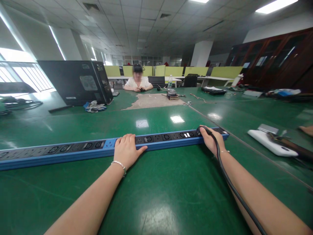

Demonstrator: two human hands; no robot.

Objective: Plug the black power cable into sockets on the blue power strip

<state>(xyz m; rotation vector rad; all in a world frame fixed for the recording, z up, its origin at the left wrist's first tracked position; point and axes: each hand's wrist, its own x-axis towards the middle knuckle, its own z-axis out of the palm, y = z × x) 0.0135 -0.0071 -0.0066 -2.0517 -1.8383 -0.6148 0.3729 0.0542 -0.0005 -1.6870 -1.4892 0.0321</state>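
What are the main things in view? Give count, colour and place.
table: 1, green, foreground
power strip: 1, blue and black, on table
plug: 1, black, strip's right end
cable: 1, black, from plug
computer tower: 1, black, back left
gloves: count unclear, white and blue, beside tower
bottle: 1, clear, table's far side
tray: 1, black, back right
person: 1, white top, opposite
partitions: several, lime, background
left grip: 1, bare, on strip
right grip: 1, bare, on plug

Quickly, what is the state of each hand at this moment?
Left hand: open, resting on the power strip.
Right hand: closed, holding the plug at the strip.
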